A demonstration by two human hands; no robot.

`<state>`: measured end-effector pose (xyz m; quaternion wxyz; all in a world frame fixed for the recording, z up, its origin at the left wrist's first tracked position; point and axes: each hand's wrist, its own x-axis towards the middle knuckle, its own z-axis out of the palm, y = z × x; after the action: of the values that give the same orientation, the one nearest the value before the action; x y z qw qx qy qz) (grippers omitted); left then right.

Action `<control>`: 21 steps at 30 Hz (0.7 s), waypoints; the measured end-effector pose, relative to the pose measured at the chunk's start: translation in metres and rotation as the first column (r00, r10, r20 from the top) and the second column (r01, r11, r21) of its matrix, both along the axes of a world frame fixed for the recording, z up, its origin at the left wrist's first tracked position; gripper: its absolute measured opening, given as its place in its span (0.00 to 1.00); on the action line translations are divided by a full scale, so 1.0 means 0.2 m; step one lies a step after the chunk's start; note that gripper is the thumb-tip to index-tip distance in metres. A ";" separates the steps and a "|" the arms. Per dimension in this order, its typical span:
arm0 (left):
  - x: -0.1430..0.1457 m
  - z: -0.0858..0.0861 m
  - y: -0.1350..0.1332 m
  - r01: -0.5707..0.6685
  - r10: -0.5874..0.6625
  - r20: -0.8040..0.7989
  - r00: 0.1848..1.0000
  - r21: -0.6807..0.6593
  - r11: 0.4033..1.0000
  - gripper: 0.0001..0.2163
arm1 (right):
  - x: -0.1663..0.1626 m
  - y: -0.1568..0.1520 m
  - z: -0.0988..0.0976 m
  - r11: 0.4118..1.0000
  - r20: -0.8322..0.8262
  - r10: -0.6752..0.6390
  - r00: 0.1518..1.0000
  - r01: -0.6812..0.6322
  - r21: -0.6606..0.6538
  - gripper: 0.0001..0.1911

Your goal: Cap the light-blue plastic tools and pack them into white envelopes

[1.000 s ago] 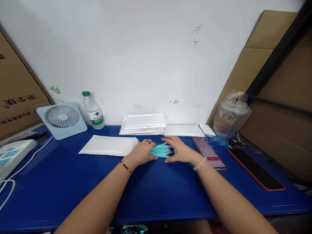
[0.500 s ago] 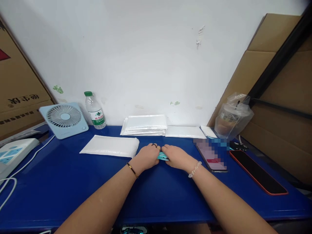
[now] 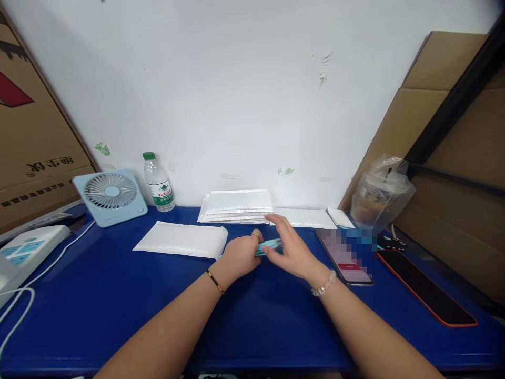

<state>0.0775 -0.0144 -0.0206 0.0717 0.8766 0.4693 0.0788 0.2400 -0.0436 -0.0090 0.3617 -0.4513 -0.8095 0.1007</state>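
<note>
My left hand (image 3: 241,256) is closed around one end of a small teal bundle (image 3: 272,244) of thin layers, with a clear shine at its right end; its exact kind is hard to make out. Beside it, my right hand (image 3: 292,252) has its fingers stretched apart, the thumb close to the bundle; whether it touches cannot be told. Left of my left hand a padded white packet (image 3: 181,240) lies flat. Behind both hands is a pile of white packets (image 3: 239,201) against the wall, with another white packet (image 3: 302,217) to its right.
On the left of the blue table (image 3: 252,326) stand a light blue fan (image 3: 112,195), a water bottle (image 3: 160,184) and a power strip (image 3: 29,247) with cables. To the right lie a lit phone (image 3: 345,258), a red-edged phone (image 3: 426,287) and a bagged drink cup (image 3: 376,197).
My right hand has let go of the teal bundle, opened its fingers and moved slightly right. My left hand keeps its hold. The view has shifted a little.
</note>
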 end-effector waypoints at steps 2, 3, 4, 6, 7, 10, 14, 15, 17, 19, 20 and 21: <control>0.01 0.00 -0.01 -0.071 0.073 -0.041 0.996 0.052 0.996 0.25 | -0.02 -0.02 0.00 0.997 0.262 -0.061 0.963 0.046 0.064 0.33; 0.02 0.00 -0.02 -0.082 0.087 -0.062 0.994 0.068 0.994 0.29 | -0.04 -0.03 0.00 0.996 0.383 -0.079 0.920 0.059 0.066 0.30; 0.03 0.00 -0.04 -0.076 0.082 -0.077 0.994 0.078 0.994 0.32 | -0.06 -0.03 -0.01 0.996 0.482 -0.090 0.872 0.072 0.057 0.24; 0.04 0.01 -0.07 -0.037 0.044 -0.096 0.994 0.072 0.997 0.37 | -0.10 -0.02 -0.03 0.993 0.602 -0.107 0.791 0.114 0.026 0.13; 0.04 0.02 -0.08 -0.015 0.021 -0.103 0.994 0.060 0.998 0.38 | -0.12 -0.02 -0.05 0.990 0.629 -0.112 0.769 0.141 0.004 0.10; -0.03 0.08 -0.09 0.074 -0.069 -0.130 0.989 0.033 0.997 0.44 | -0.13 0.01 -0.07 0.976 0.652 -0.126 0.748 0.212 -0.056 0.09; -0.29 0.17 0.01 0.013 0.000 -0.228 0.974 0.057 0.998 0.56 | -0.04 0.06 -0.08 0.954 0.665 -0.150 0.731 0.285 -0.098 0.07; -0.35 0.17 0.05 -0.073 0.075 -0.264 0.962 0.020 0.997 0.56 | -0.01 0.07 -0.08 0.946 0.659 -0.158 0.735 0.304 -0.112 0.07; -0.46 0.16 0.13 -0.243 0.200 -0.352 0.914 -0.082 0.966 0.55 | 0.04 0.09 -0.08 0.936 0.618 -0.172 0.767 0.323 -0.140 0.07; -0.51 0.13 0.19 -0.310 0.234 -0.375 0.897 -0.158 0.937 0.48 | 0.09 0.09 -0.07 0.936 0.546 -0.180 0.818 0.314 -0.161 0.09; -0.53 0.12 0.21 -0.319 0.245 -0.344 0.907 -0.177 0.931 0.43 | 0.10 0.10 -0.06 0.938 0.505 -0.179 0.844 0.301 -0.171 0.10; -0.53 0.12 0.21 -0.309 0.250 -0.288 0.924 -0.182 0.933 0.37 | 0.11 0.10 -0.06 0.941 0.464 -0.174 0.868 0.285 -0.180 0.10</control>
<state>-0.0291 0.0279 0.0043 0.0957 0.7891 0.6013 -0.0809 0.2622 -0.0245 -0.0207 0.1200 -0.5968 -0.7918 0.0500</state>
